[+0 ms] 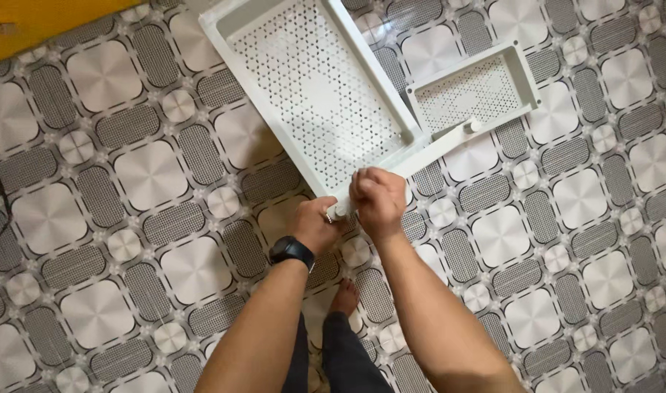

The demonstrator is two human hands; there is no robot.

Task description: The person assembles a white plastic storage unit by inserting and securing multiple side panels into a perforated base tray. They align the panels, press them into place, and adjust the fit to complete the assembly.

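Hands, left hand [315, 224] and right hand [378, 198], clamp white perforated tray's [311, 80] corner post [340, 211].

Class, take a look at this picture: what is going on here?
A person stands over a patterned tile floor, both hands at the near corner of a white perforated tray. The left hand and right hand close around a small white fitting there. A smaller perforated tray lies beside it.

— What covers the ground here?
— A tiled floor [151, 175] patterned in grey and off-white: large rounded squares with a fan-like sheen, between darker mesh-textured ovals and small pale circles.
— Anything else?
— A yellow wall strip [42, 25] at the upper left corner.
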